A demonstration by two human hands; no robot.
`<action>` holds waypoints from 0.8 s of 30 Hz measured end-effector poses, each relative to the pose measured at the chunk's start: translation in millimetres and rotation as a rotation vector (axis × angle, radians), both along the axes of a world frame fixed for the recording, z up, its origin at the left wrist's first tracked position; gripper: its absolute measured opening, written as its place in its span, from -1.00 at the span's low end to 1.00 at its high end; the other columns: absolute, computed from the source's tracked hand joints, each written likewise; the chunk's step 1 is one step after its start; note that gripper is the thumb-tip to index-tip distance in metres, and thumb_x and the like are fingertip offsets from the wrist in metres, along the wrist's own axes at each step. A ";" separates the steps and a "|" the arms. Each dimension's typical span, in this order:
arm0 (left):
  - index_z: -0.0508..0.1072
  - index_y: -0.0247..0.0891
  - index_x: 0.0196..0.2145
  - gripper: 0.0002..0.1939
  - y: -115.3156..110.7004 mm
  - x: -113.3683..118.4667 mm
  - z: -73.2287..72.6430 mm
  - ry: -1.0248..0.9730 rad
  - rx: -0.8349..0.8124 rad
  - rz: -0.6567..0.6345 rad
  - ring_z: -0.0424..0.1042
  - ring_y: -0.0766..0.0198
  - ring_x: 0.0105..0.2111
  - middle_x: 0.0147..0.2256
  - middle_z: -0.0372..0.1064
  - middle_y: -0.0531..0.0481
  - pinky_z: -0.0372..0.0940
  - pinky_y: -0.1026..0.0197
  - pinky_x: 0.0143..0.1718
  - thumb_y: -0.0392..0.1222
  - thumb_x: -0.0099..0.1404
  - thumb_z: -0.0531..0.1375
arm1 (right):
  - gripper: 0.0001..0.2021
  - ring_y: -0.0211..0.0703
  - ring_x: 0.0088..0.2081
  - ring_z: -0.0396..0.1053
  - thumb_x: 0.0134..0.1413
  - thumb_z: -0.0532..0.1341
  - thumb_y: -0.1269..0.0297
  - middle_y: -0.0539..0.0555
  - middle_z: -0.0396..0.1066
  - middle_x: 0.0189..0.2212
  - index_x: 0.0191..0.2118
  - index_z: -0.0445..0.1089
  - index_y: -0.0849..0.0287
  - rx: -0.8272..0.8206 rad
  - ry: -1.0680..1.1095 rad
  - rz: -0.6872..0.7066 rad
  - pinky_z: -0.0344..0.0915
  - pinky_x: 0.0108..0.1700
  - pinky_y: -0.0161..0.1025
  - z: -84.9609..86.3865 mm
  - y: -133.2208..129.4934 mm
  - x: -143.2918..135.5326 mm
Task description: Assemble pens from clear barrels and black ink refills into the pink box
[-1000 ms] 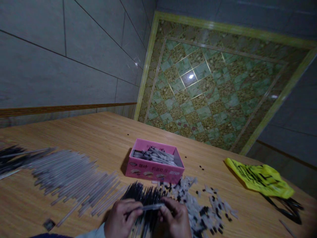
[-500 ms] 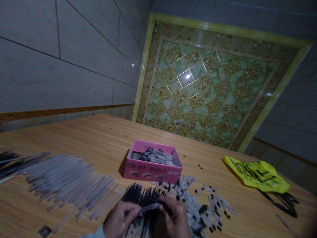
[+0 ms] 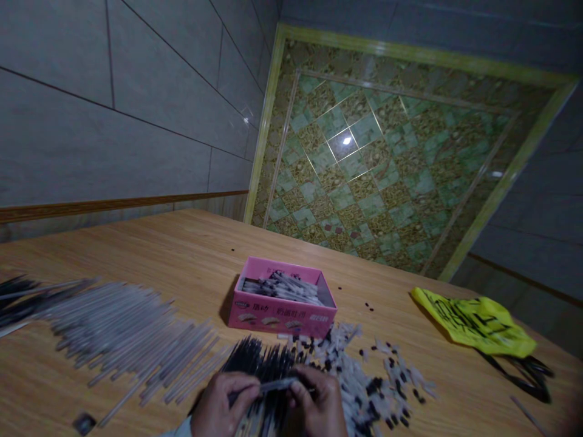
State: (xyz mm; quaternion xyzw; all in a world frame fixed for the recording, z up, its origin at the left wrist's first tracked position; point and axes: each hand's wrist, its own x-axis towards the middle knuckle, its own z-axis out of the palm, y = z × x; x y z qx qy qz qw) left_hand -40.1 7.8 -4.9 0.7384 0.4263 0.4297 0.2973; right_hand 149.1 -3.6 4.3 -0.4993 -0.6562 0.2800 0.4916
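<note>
My left hand (image 3: 224, 402) pinches one end of a pen (image 3: 276, 385), and my right hand (image 3: 320, 397) has its fingers closed on the other end. The pen looks translucent with something dark inside; its right tip is hidden by my fingers. Beneath both hands lies a pile of dark pen refills (image 3: 248, 355) with pointed tips. Just right of my right hand spreads a heap of small clear and black pen caps (image 3: 359, 379). A pink box (image 3: 282, 317), filled with assembled-looking pens (image 3: 294, 287), stands beyond the refills.
Many clear pen barrels (image 3: 122, 331) lie in a spread at left, with a dark bundle (image 3: 18, 303) past them. At right are a yellow bag (image 3: 473, 321) and black straps (image 3: 523, 376). A small dark object (image 3: 84, 423) sits near the front left. Tiled walls enclose the wooden table (image 3: 182, 243).
Both hands stay nearly in place around the pen. My right fingers have shifted slightly along its end.
</note>
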 end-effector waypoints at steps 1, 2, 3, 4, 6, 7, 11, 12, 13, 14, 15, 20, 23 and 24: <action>0.53 -0.22 -0.58 -0.66 -0.7 0.5 0.7 -0.002 0.012 0.016 0.37 0.30 -0.57 -0.63 0.42 0.02 0.24 0.36 -0.51 -0.08 0.21 0.08 | -0.82 -0.22 -0.63 0.31 -0.04 0.15 0.32 0.02 0.35 -0.69 -0.52 0.44 0.26 0.009 0.000 -0.018 0.20 -0.58 -0.39 -2.2 0.1 -0.9; 0.54 -0.22 -0.57 -0.67 -1.3 0.9 1.2 -0.001 0.018 0.029 0.39 0.29 -0.56 -0.62 0.43 0.02 0.26 0.36 -0.50 -0.08 0.21 0.08 | -0.82 -0.22 -0.64 0.30 -0.04 0.16 0.30 0.02 0.35 -0.69 -0.52 0.44 0.26 0.013 0.007 -0.034 0.19 -0.60 -0.39 -4.4 0.3 -1.8; 0.55 -0.21 -0.55 -0.68 -1.7 1.3 1.4 0.001 0.019 0.040 0.40 0.29 -0.55 -0.60 0.45 0.02 0.28 0.37 -0.48 -0.08 0.21 0.08 | -0.81 -0.21 -0.63 0.30 -0.04 0.17 0.28 0.03 0.35 -0.68 -0.52 0.44 0.26 0.013 0.021 -0.042 0.19 -0.60 -0.39 -6.5 0.7 -2.5; 0.56 -0.21 -0.53 -0.68 -1.7 1.5 1.3 0.008 0.018 0.046 0.42 0.29 -0.55 -0.59 0.47 0.01 0.29 0.37 -0.47 -0.08 0.21 0.08 | -0.81 -0.21 -0.63 0.31 -0.05 0.18 0.26 0.04 0.36 -0.67 -0.50 0.45 0.26 0.005 0.045 -0.046 0.20 -0.60 -0.38 -8.3 1.2 -3.1; 0.57 -0.19 -0.49 -0.68 -0.3 0.9 -0.3 0.023 0.021 0.055 0.45 0.27 -0.51 -0.56 0.50 0.01 0.33 0.36 -0.44 -0.07 0.22 0.06 | -0.80 -0.19 -0.61 0.34 -0.06 0.21 0.22 0.06 0.40 -0.64 -0.41 0.47 0.27 -0.053 0.127 -0.023 0.24 -0.56 -0.36 -9.5 2.9 -2.7; 0.57 -0.17 -0.45 -0.68 1.5 -0.2 -1.8 0.028 0.025 0.067 0.47 0.26 -0.47 -0.52 0.52 0.00 0.34 0.35 -0.39 -0.06 0.23 0.05 | -0.78 -0.17 -0.60 0.35 -0.08 0.23 0.20 0.07 0.42 -0.63 -0.37 0.47 0.28 -0.094 0.180 -0.007 0.26 -0.55 -0.34 -8.3 4.1 -1.5; 0.42 -0.16 -0.04 -0.63 15.5 -13.4 -8.4 -0.008 0.082 0.240 0.43 0.19 -0.13 -0.10 0.47 -0.10 0.30 0.25 -0.10 -0.05 0.25 0.02 | -0.69 -0.18 -0.62 0.35 -0.20 0.32 0.13 0.07 0.45 -0.61 -0.33 0.47 0.26 -0.159 0.394 -0.059 0.28 -0.59 -0.32 14.7 13.4 13.3; 0.35 -0.18 0.02 -0.59 19.9 -18.6 -9.2 -0.021 0.111 0.317 0.39 0.18 -0.07 -0.04 0.41 -0.12 0.27 0.21 -0.06 -0.05 0.26 0.00 | -0.68 -0.19 -0.62 0.34 -0.21 0.34 0.13 0.04 0.44 -0.62 -0.33 0.47 0.25 -0.133 0.438 -0.113 0.28 -0.60 -0.33 24.8 18.0 19.2; 0.32 -0.20 0.04 -0.58 24.3 -24.2 -9.3 -0.024 0.120 0.381 0.38 0.18 -0.06 -0.03 0.40 -0.13 0.28 0.20 -0.07 -0.06 0.28 -0.04 | -0.67 -0.19 -0.59 0.35 -0.21 0.34 0.14 0.04 0.44 -0.59 -0.29 0.46 0.24 -0.104 0.477 -0.153 0.30 -0.57 -0.33 35.7 24.0 25.5; 0.33 -0.22 0.02 -0.59 28.4 -29.8 -8.9 0.005 0.119 0.424 0.40 0.17 -0.11 -0.08 0.42 -0.15 0.30 0.19 -0.11 -0.07 0.29 -0.06 | -0.65 -0.19 -0.56 0.37 -0.22 0.35 0.16 0.03 0.45 -0.56 -0.26 0.45 0.24 -0.063 0.505 -0.178 0.32 -0.55 -0.32 46.6 31.7 31.8; 0.35 -0.26 -0.02 -0.60 32.0 -35.0 -8.0 0.062 0.125 0.453 0.41 0.15 -0.14 -0.13 0.44 -0.17 0.30 0.17 -0.12 -0.07 0.28 -0.05 | -0.65 -0.20 -0.55 0.38 -0.22 0.35 0.17 0.03 0.45 -0.55 -0.26 0.45 0.25 -0.018 0.528 -0.197 0.35 -0.52 -0.31 56.7 41.1 37.7; 0.47 -0.18 -0.29 -0.73 40.6 -47.8 -3.1 0.636 0.008 0.514 0.40 0.09 -0.21 -0.24 0.47 -0.12 0.23 0.10 -0.18 -0.22 0.23 -0.02 | -0.67 -0.25 -0.58 0.37 -0.29 0.35 0.20 0.04 0.45 -0.57 -0.34 0.43 0.32 0.027 0.561 -0.239 0.34 -0.53 -0.32 78.3 100.2 54.2; 0.49 -0.19 -0.38 -0.76 38.8 -47.3 -3.4 0.766 -0.057 0.544 0.41 0.02 -0.24 -0.30 0.48 -0.15 0.22 0.05 -0.24 -0.27 0.17 0.01 | -0.65 -0.23 -0.62 0.37 -0.32 0.34 0.21 0.05 0.44 -0.62 -0.34 0.41 0.34 -0.004 0.556 -0.232 0.34 -0.56 -0.29 74.0 124.7 53.1; 0.49 -0.21 -0.40 -0.78 37.7 -46.9 -3.9 0.778 -0.064 0.547 0.42 -0.01 -0.25 -0.31 0.47 -0.17 0.22 0.02 -0.25 -0.26 0.16 0.03 | -0.62 -0.21 -0.62 0.38 -0.32 0.34 0.21 0.05 0.44 -0.63 -0.31 0.41 0.36 -0.017 0.549 -0.227 0.35 -0.56 -0.28 72.6 128.4 52.0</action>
